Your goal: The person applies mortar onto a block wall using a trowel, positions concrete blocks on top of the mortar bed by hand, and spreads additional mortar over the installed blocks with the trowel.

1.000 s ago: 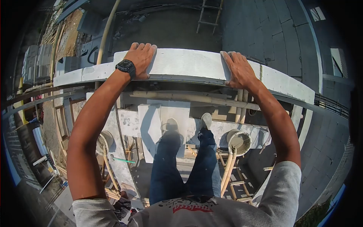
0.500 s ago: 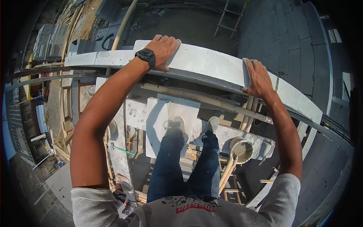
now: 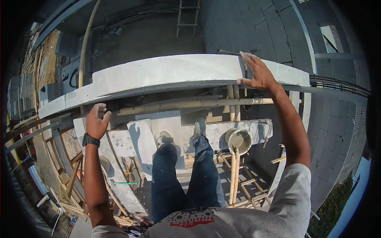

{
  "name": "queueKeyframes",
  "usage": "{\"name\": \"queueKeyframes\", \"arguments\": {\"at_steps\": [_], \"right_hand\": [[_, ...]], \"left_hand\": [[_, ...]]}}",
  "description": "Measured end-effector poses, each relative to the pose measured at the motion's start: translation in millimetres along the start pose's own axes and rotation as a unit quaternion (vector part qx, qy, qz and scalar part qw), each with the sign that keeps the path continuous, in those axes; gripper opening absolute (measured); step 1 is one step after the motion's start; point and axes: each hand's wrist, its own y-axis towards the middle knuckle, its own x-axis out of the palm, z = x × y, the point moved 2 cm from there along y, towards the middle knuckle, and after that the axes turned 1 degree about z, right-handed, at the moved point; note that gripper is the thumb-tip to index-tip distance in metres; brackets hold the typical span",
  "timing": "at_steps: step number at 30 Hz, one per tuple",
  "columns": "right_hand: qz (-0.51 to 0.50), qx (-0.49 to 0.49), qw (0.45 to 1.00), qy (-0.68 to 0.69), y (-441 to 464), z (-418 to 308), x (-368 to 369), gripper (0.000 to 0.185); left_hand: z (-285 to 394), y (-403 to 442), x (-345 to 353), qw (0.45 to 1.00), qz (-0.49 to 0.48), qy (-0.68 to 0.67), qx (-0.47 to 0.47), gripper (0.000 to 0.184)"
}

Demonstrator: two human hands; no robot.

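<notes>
A long white lightweight block (image 3: 170,71) lies along the top of a wall, with another white block (image 3: 287,73) adjoining its right end. My right hand (image 3: 260,73) is at the joint between these two, fingers and thumb spread apart across the top. It appears to touch the block. My left hand (image 3: 98,122), with a black watch (image 3: 91,139) on the wrist, is off the wall on the near side. Its thumb is apart from loosely bent fingers, and nothing is in it. A lower white block (image 3: 59,103) continues the row at the left.
I stand on boards laid over bamboo scaffolding (image 3: 166,105). A bucket of grey mortar (image 3: 239,141) stands right of my feet, with bamboo poles (image 3: 234,174) beside it. Beyond the wall is a drop to a floor with a ladder (image 3: 187,24). A grey block wall (image 3: 254,31) rises at right.
My left hand has let go of the block's top and come down and left toward me. My right hand stays near the right joint, its fingers spread wider. The view has shifted.
</notes>
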Motion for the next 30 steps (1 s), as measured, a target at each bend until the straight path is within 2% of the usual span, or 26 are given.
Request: {"name": "queueKeyframes", "arguments": {"at_steps": [1, 2, 3, 4, 7, 9, 11, 13, 15, 18, 20, 23, 24, 27, 30], "right_hand": [[0.005, -0.024, 0.998, -0.050, -3, -5, 0, 0.105], [-0.002, -0.033, 0.997, -0.066, -5, -12, -3, 0.119], [0.010, -0.046, 0.997, -0.063, -1, -13, -2, 0.120], [0.020, -0.058, 0.996, -0.059, 1, -13, 1, 0.121], [0.012, -0.046, 0.998, -0.041, 6, -9, 8, 0.123], [0.000, -0.032, 0.999, -0.033, 7, -14, 13, 0.122], [0.004, -0.026, 0.999, -0.039, 8, -14, 13, 0.120], [0.018, -0.038, 0.999, -0.026, 9, -11, 17, 0.117], [0.031, -0.056, 0.998, -0.011, 9, -11, 18, 0.118], [0.002, -0.038, 0.999, 0.006, 13, -17, 16, 0.120], [0.050, -0.085, 0.995, 0.024, 11, -6, 28, 0.122], [0.050, -0.074, 0.995, 0.050, 11, -15, 25, 0.120], [0.046, -0.072, 0.995, 0.052, 11, -15, 25, 0.120], [0.045, -0.068, 0.995, 0.059, 13, -15, 25, 0.119], [0.051, -0.071, 0.994, 0.060, 14, -14, 27, 0.121]], "left_hand": [[-20, -3, 13, 0.999, 0.013, -0.021, -0.038, 0.054], [-37, -4, 25, 0.996, 0.028, -0.042, -0.076, 0.065], [-55, -4, 37, 0.990, 0.042, -0.063, -0.116, 0.076], [-69, 5, 44, 0.968, 0.040, -0.180, -0.169, 0.099], [-75, 27, 55, 0.902, 0.116, -0.396, -0.127, 0.101], [-69, 35, 64, 0.884, 0.115, -0.436, -0.121, 0.097], [-47, 41, 69, 0.907, 0.077, -0.401, -0.105, 0.096], [-20, 43, 74, 0.936, 0.154, -0.306, -0.081, 0.098], [-35, 45, 86, 0.916, 0.145, -0.360, -0.098, 0.100], [-8, 38, 75, 0.925, 0.184, -0.294, -0.155, 0.100], [-22, 42, 87, 0.927, 0.196, -0.279, -0.155, 0.099], [-44, 47, 101, 0.928, 0.205, -0.238, -0.201, 0.096], [-51, 48, 106, 0.915, 0.195, -0.298, -0.191, 0.093], [-41, 44, 99, 0.795, 0.158, -0.542, -0.222, 0.083], [-41, 46, 98, 0.769, 0.158, -0.580, -0.216, 0.101]]}}
